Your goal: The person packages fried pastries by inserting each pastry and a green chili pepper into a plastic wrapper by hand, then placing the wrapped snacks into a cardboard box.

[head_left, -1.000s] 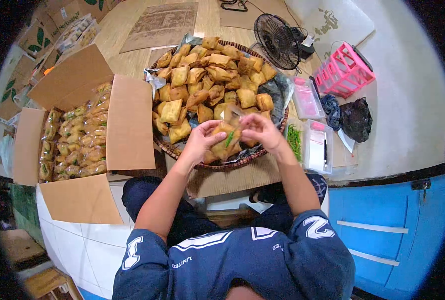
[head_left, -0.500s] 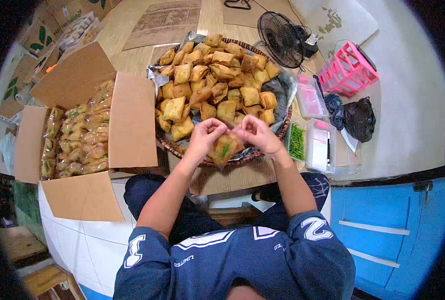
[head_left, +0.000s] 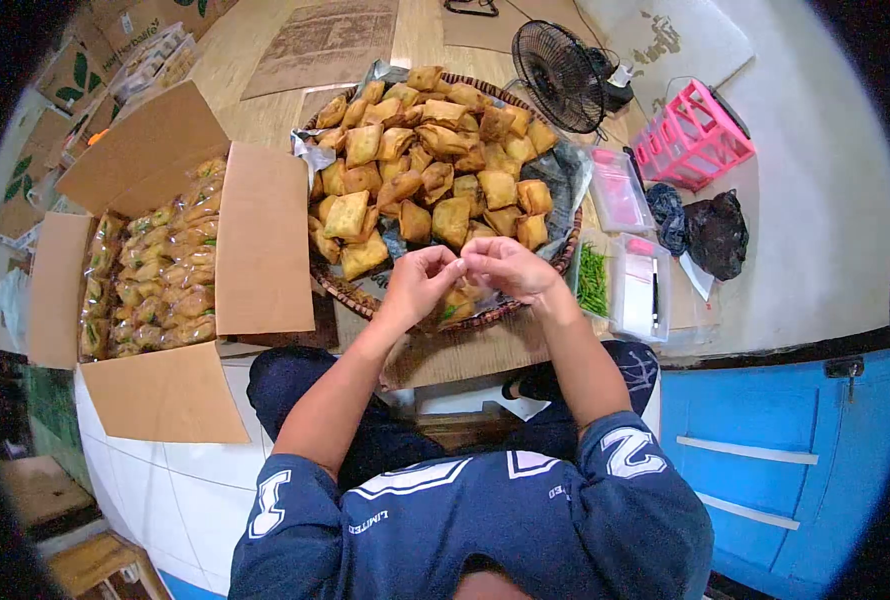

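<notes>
Wears a navy-blue short-sleeved shirt with white lettering point(head_left: 405, 560) and dark trousers point(head_left: 290, 392), knees bent apart. Brings both hands together in front, fingertips meeting. Pinches with the left hand point(head_left: 420, 286) and the right hand point(head_left: 513, 268) at the top of a small clear plastic packet point(head_left: 455, 308), golden and green inside. Cannot tell exactly which fingertips grip the film. Holds that packet at the near rim of a wide round woven brown basket point(head_left: 575, 240); cannot tell whether touching it. Faces, in the basket, a heap of square golden-brown fried pastries point(head_left: 363, 145) on greyish lining. Has to the left an open brown cardboard carton point(head_left: 265, 240), filled with rows of clear-wrapped pastries point(head_left: 177, 275). Has to the right thin bright-green chillies point(head_left: 592, 282), just beside a clear plastic container with white paper and a dark pen point(head_left: 641, 295). Shows beyond these a crumpled black plastic bag point(head_left: 717, 235), a bright pink slatted plastic basket point(head_left: 692, 140), then a black round fan point(head_left: 560, 80) and, farthest, a flat brown cardboard sheet point(head_left: 320, 45).
</notes>
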The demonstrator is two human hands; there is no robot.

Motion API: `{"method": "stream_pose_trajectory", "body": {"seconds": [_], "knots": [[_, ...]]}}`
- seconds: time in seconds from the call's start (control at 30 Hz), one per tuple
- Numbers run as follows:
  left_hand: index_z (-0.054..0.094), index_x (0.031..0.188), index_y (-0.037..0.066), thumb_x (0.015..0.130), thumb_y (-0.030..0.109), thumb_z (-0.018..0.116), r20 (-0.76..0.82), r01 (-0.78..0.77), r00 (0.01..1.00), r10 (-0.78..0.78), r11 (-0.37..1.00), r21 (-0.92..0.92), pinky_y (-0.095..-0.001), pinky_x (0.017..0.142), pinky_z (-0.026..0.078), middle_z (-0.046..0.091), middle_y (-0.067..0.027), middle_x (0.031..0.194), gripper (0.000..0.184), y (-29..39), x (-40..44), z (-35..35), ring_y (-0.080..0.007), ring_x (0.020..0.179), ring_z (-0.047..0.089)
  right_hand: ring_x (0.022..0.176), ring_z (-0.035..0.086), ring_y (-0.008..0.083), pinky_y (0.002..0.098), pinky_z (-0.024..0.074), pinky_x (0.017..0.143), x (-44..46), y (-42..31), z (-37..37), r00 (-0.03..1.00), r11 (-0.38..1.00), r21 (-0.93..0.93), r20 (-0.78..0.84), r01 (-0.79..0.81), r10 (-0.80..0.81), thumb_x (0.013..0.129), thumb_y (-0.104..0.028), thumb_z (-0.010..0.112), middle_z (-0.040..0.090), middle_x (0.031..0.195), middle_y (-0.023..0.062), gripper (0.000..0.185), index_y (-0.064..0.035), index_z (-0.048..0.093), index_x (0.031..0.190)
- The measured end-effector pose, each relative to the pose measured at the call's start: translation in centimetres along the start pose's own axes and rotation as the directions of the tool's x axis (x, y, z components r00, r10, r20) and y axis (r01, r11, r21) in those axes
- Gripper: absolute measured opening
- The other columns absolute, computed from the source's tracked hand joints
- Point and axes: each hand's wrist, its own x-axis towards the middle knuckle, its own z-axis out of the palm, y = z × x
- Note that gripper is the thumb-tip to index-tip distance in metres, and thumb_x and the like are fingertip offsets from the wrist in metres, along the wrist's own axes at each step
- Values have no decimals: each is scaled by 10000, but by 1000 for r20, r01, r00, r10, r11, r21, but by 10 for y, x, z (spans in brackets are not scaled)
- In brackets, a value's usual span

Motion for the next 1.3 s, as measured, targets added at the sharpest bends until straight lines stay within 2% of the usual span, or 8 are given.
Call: {"method": "stream_pose_trajectory", "body": {"seconds": [0.2, 0.37, 0.67, 0.83, 0.93, 1.0, 1.13, 1.3], "knots": [[570, 752, -2, 856, 153, 556, -84, -54, 995, 56, 998, 17, -221, 530, 402, 559, -4, 604, 186, 9, -3, -1, -55, 560, 475, 682, 496, 51, 181, 388, 629, -1, 14, -2, 976, 975, 40, 8, 218, -218, 833, -241, 607, 538, 750, -44, 167, -84, 550, 827], [528, 774, 23, 907, 173, 481, -311, -72, 950, 27, 989, -132, -221, 589, 412, 547, -16, 651, 206, 1, 4, -13, -73, 637, 515, 713, 511, 88, 205, 406, 652, -93, -3, -30, 857, 956, 25, -451, 293, -250, 863, -150, 545, 544, 773, -11, 73, -78, 546, 875], [464, 771, 46, 929, 169, 452, -384, -125, 923, 23, 962, -243, -222, 597, 423, 482, 1, 632, 201, 2, 5, -13, -75, 608, 487, 724, 589, 117, 252, 463, 696, -307, 75, -65, 392, 807, -421, -883, -414, -259, 749, -86, 658, 648, 783, 53, 72, -18, 651, 769], [468, 774, 44, 927, 162, 452, -394, -133, 917, 66, 980, -147, -222, 591, 428, 482, 1, 634, 194, -1, 4, -11, -74, 595, 484, 742, 606, 302, 376, 470, 698, -359, 124, -59, 435, 248, -612, -741, -751, -511, 724, -71, 612, 628, 790, 141, 105, -38, 664, 809], [474, 779, 45, 926, 151, 451, -394, -120, 918, 49, 980, -159, -223, 583, 432, 480, 3, 632, 182, -3, 4, -9, -72, 582, 484, 753, 575, 346, 434, 444, 684, -382, 112, -59, 486, -107, -475, -840, -874, -241, 730, -70, 568, 608, 759, 152, 111, -41, 651, 797], [474, 779, 43, 926, 147, 449, -388, -122, 921, 45, 976, -177, -221, 576, 427, 478, 3, 628, 181, 5, 1, -8, -71, 581, 485, 750, 571, 317, 416, 436, 668, -356, 69, -49, 454, -161, -426, -803, -890, -387, 707, -65, 547, 595, 726, 141, 81, -40, 617, 738], [473, 774, 37, 921, 156, 463, -382, -137, 918, 103, 989, -63, -210, 550, 403, 476, 0, 616, 190, 14, -3, -12, -73, 571, 498, 689, 545, 286, 395, 420, 632, -251, 32, -27, 538, 157, -942, -301, -297, -788, 650, -58, 504, 558, 675, 111, 50, -31, 543, 632], [486, 760, 19, 916, 164, 465, -534, -75, 830, 163, 980, 184, -235, 517, 397, 516, -30, 562, 213, 46, -22, -28, -88, 533, 508, 764, 562, 157, 283, 453, 681, -75, 33, 65, 746, 692, -669, -307, 272, -590, 715, -208, 706, 587, 809, 73, 291, -2, 581, 878]]}}
